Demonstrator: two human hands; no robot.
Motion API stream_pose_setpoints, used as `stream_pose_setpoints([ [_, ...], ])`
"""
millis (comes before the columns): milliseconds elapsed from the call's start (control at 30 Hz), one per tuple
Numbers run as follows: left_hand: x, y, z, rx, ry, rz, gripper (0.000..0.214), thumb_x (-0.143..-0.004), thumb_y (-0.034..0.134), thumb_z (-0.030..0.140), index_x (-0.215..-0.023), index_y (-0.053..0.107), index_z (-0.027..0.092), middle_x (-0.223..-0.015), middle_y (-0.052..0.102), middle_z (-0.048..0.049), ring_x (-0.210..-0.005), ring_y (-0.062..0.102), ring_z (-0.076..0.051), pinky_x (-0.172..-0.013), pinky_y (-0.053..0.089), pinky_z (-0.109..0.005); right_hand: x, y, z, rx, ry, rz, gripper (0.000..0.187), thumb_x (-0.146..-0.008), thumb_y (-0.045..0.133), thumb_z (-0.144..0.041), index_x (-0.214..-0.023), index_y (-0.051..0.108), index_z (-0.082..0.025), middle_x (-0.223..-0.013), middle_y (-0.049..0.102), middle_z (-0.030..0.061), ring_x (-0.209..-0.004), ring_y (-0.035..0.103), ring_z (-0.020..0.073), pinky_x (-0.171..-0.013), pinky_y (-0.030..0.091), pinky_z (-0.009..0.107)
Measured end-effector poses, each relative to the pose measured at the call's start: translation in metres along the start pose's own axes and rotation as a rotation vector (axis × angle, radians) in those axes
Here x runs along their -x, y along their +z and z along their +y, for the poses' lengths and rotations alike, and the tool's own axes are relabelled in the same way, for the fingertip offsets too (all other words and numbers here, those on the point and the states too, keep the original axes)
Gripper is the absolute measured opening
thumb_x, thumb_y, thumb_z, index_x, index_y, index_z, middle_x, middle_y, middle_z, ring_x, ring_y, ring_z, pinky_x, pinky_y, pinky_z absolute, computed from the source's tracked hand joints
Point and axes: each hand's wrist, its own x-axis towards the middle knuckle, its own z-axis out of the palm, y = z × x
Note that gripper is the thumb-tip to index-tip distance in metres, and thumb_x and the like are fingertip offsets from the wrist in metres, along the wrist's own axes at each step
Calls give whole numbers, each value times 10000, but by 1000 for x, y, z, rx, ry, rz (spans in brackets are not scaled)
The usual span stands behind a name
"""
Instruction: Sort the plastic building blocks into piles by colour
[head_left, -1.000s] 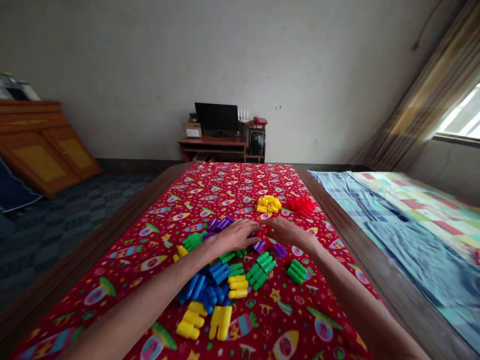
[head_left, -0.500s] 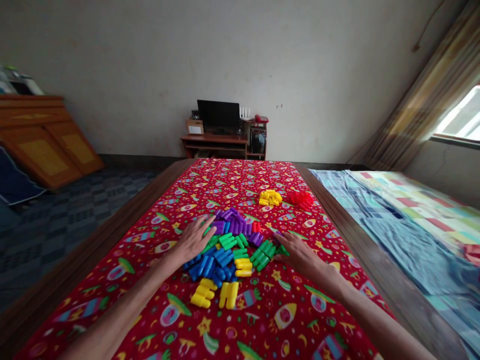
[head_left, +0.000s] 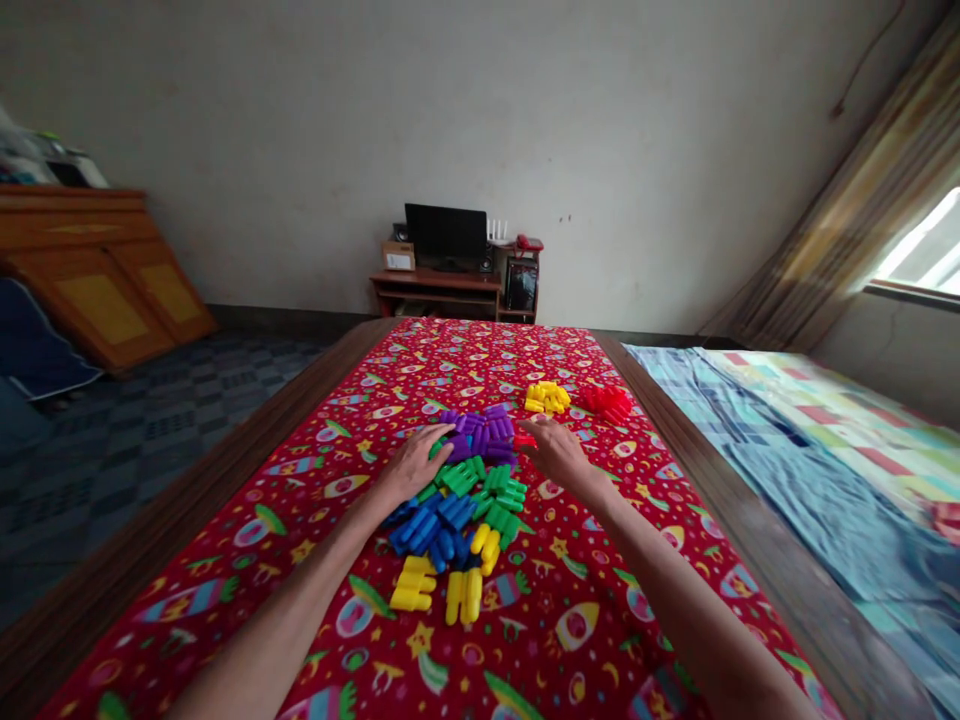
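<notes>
While my left hand [head_left: 415, 468], thumb spread, flanks purple blocks [head_left: 489, 432], my right hand [head_left: 556, 455] has a red block [head_left: 525, 441] at its fingertips, whether pinched I can't tell

No brand, number, sign or wording could be read. A pale label [head_left: 399, 262] was noted on the front of a cardboard box [head_left: 397, 248], well beyond the left hand [head_left: 418, 460]; any print was too small to decipher. The red cloth [head_left: 540, 660] beneath that hand and the right hand [head_left: 556, 453] bore picture motifs, without legible lettering.
</notes>
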Motion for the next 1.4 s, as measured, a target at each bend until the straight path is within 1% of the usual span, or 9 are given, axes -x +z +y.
stream_pose_setpoints([
  [133,4,-3,3,8,-6,11,545,-909,339,509,-1223,599,148,-1225,641,-129,-1175,572,-255,-1047,428,-430,-12,23,23,-8,-67,-46,169,-891,563,-222,-995,677,-152,-919,707,111,-884,641,195,-777,460,258],
  [233,5,-5,5,12,-15,13,519,-908,356,501,-1221,602,169,-1215,653,-113,-1156,587,-250,-1032,446,-426,-12,29,47,-30,-6,125,222,-872,590,-258,-1043,661,-136,-971,708,132,-931,643,220,-830,472,297],
  [333,5,-5,4,24,-24,17,495,-907,376,492,-1218,606,183,-1217,654,-105,-1151,592,-246,-1028,450,-425,-11,17,81,-24,125,276,284,-853,581,-208,-1119,644,-131,-1090,685,157,-1038,616,255,-897,466,351],
  [467,6,-6,2,44,-57,2,500,-908,387,496,-1227,601,176,-1245,640,-114,-1180,576,-248,-1037,441,-431,-6,-3,117,44,334,285,308,-868,491,-134,-1131,651,-131,-1126,661,166,-1036,599,284,-877,475,398],
  [567,7,-6,1,47,-77,-3,512,-906,382,508,-1233,599,180,-1251,638,-111,-1183,576,-250,-1036,442,-430,-4,-6,127,68,391,282,342,-865,473,-105,-1162,639,-136,-1175,632,176,-1068,575,296,-872,471,408],
  [867,6,-7,4,0,-74,6,517,-910,360,514,-1204,621,178,-1204,660,-108,-1144,596,-261,-1021,456,-426,-8,11,111,52,237,91,283,-859,429,-94,-943,694,-150,-889,687,121,-835,627,230,-705,446,311],
  [1167,6,-11,9,17,-71,-2,493,-910,377,503,-1206,616,189,-1208,662,-98,-1146,596,-248,-1028,449,-413,-3,13,123,-30,231,220,298,-844,384,-129,-786,673,-172,-784,662,108,-729,601,225,-645,435,312],
  [1300,6,-11,10,77,-87,-12,507,-931,320,495,-1218,602,186,-1230,649,-104,-1173,580,-246,-1045,432,-421,-10,3,87,-162,178,236,290,-875,415,-168,-853,703,-148,-716,681,93,-623,615,193,-596,422,280],
  [1400,8,-10,8,150,-144,15,538,-940,291,492,-1328,498,181,-1284,614,-117,-1199,565,-239,-1040,434,-423,-13,6,40,-368,-76,212,277,-907,479,-254,-1068,682,-156,-905,721,104,-793,667,199,-696,473,273],
])
